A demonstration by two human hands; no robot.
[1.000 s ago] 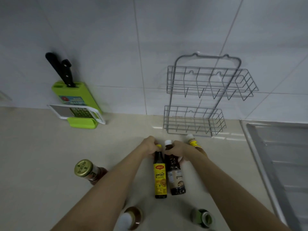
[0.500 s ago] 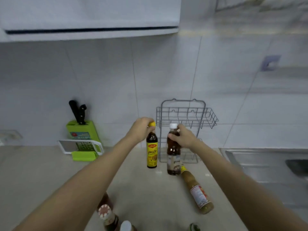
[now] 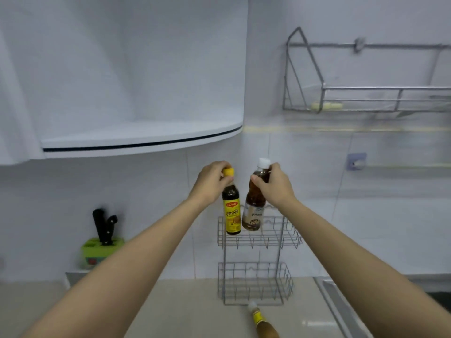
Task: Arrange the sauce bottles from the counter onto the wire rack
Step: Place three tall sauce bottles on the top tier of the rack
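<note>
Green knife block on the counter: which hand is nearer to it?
Left. The left hand grips the yellow-capped bottle, up and right of the knife block; the right hand, holding the white-capped bottle, is farther right.

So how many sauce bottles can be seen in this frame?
3. The left hand holds the yellow-capped bottle and the right hand the white-capped bottle, both at the wire rack upper tier. A third bottle lies on the counter. Others may be out of view.
</note>
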